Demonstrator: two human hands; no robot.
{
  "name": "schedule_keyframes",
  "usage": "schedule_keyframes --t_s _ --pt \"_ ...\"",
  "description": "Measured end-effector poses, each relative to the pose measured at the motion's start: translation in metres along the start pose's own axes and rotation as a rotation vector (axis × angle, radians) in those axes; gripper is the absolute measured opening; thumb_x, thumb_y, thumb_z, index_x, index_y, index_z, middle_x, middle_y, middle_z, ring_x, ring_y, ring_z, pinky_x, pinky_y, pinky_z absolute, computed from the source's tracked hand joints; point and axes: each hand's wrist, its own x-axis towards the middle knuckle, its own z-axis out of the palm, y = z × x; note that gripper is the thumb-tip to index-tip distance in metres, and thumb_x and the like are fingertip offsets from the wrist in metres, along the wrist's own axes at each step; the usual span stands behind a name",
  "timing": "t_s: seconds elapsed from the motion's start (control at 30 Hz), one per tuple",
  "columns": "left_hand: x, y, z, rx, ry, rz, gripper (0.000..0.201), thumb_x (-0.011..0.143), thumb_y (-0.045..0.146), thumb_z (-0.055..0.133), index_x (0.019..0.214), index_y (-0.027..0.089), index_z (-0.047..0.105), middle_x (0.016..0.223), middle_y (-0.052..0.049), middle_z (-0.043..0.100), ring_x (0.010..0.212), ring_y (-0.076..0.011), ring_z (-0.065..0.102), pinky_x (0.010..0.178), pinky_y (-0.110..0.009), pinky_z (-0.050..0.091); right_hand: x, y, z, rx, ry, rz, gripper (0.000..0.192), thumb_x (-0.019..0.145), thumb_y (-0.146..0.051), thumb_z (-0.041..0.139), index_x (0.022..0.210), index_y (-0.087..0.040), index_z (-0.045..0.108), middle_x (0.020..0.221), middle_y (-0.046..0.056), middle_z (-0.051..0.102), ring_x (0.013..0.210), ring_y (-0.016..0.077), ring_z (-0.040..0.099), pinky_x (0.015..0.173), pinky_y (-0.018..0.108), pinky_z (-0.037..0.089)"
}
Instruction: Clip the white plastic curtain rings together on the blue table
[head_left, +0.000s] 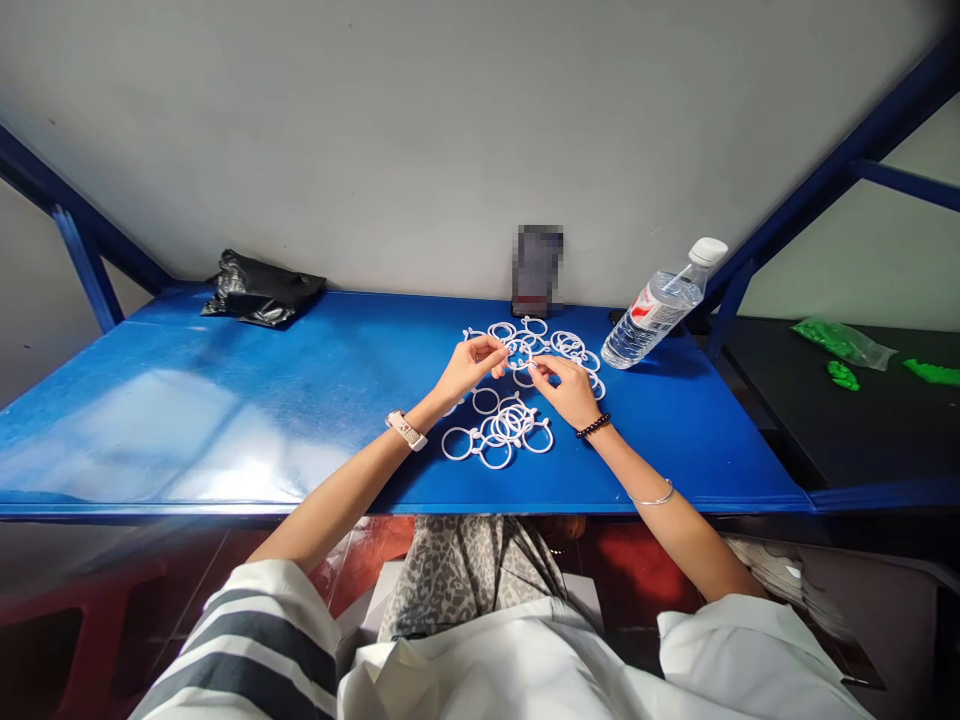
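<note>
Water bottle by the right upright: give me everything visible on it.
The water bottle is clear plastic with a white cap and a red-and-white label band around its middle. It looks capped. It leans, base on the blue table and cap end tilted up to the right toward the blue frame upright; whether it rests on that cannot be told. It sits right of the scattered white plastic rings. Neither hand touches it.

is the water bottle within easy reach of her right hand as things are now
Probably yes. The water bottle lies tilted on the blue table, just beyond and to the right of the right hand, with only bare tabletop and a few white rings nearby. Both hands are pinching a ring, though.
</note>
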Motion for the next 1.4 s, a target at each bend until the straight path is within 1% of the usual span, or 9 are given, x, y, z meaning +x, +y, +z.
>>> schedule_keyframes --t_s 0.2,0.4,0.53,0.7,0.8,0.9,1.03,1.2,1.4 --pt "-0.0005 -0.0019 0.0 -0.006 -0.014 0.0 0.033 0.079 0.045 0.068 0.08 0.012 0.061 0.067 -0.002 0.062 0.059 -0.0103 0.057 0.061 -0.025 0.048 0.0 0.0021 0.0013 -0.014 0.008 -0.024 0.019 0.091 -0.028 0.052 0.094 -0.02 0.069 0.08 0.006 0.071 0.072 0.0202 0.066 0.071 0.034 0.052" --pt "-0.0011 -0.003 -0.0007 0.033 -0.06 0.004 0.042 0.083 0.044 0.063 0.109 0.012 0.061 0.077 -0.003 0.064 0.062 -0.0112 0.058 0.065 -0.026 0.05 -0.0003 0.0019 0.0011 -0.015 0.0 -0.037 0.022 0.093 -0.032 0.05 0.094 -0.019 0.069 0.079 0.006 0.071 0.072 0.0203 0.066 0.071 0.034 0.051" --pt "-0.0036 0.0003 0.0019 0.1 -0.093 -0.011 0.047 0.081 0.043 0.066 0.115 0.012 0.059 0.08 -0.003 0.063 0.064 -0.0107 0.058 0.068 -0.026 0.05 -0.0003 -0.0004 -0.0007 -0.007 -0.006 -0.05 0.022 0.093 -0.031 0.049 0.092 -0.02 0.068 0.077 0.005 0.07 0.071 0.0198 0.065 0.07 0.034 0.051" --pt "-0.0058 0.0024 0.0048 0.132 -0.123 0.02 0.053 0.074 0.042 0.073 0.115 0.012 0.056 0.085 -0.004 0.061 0.07 -0.012 0.059 0.069 -0.026 0.051 0.0005 -0.0035 -0.0018 0.003 0.001 -0.108 0.019 0.093 -0.026 0.05 0.088 -0.02 0.067 0.074 0.004 0.07 0.071 0.0199 0.065 0.069 0.033 0.049" --pt "-0.0055 0.0031 0.0045 0.185 -0.166 0.032 0.053 0.075 0.043 0.073 0.115 0.012 0.057 0.086 -0.005 0.062 0.07 -0.0122 0.058 0.069 -0.026 0.051 0.0006 -0.0044 -0.0016 0.001 0.002 -0.153 0.019 0.093 -0.026 0.05 0.088 -0.02 0.067 0.076 0.004 0.07 0.073 0.0196 0.065 0.069 0.033 0.049" --pt "-0.0049 0.0042 0.0036 0.245 -0.194 0.057 0.05 0.076 0.043 0.072 0.113 0.012 0.059 0.085 -0.005 0.063 0.071 -0.013 0.059 0.069 -0.026 0.051 0.0002 -0.0051 -0.002 -0.015 -0.012 -0.165 0.019 0.094 -0.027 0.05 0.088 -0.02 0.067 0.077 0.004 0.07 0.072 0.0191 0.065 0.068 0.032 0.048" --pt "-0.005 0.0056 0.0028 0.294 -0.183 0.094 0.05 0.075 0.044 0.073 0.111 0.012 0.06 0.081 -0.004 0.063 0.072 -0.0136 0.059 0.069 -0.027 0.051 -0.0002 -0.0058 -0.0027 -0.028 -0.016 -0.15 0.017 0.092 -0.026 0.051 0.087 -0.02 0.067 0.071 0.003 0.068 0.066 0.0183 0.062 0.066 0.032 0.047" --pt "-0.0054 0.0051 0.002 0.33 -0.16 0.126 0.052 0.072 0.046 0.075 0.111 0.013 0.061 0.076 -0.002 0.063 0.069 -0.0133 0.059 0.068 -0.026 0.051 -0.0005 -0.005 -0.0018 -0.018 0.013 -0.129 0.014 0.09 -0.026 0.053 0.09 -0.021 0.066 0.072 0.003 0.069 0.068 0.0189 0.064 0.067 0.032 0.049" --pt "-0.005 0.0035 0.0014 0.361 -0.151 0.143 0.054 0.072 0.049 0.074 0.11 0.013 0.062 0.075 -0.002 0.063 0.067 -0.013 0.058 0.068 -0.027 0.052 -0.0002 -0.0056 -0.0024 -0.004 0.008 -0.108 0.01 0.087 -0.025 0.055 0.092 -0.021 0.063 0.071 0.002 0.067 0.066 0.0186 0.065 0.066 0.031 0.049"
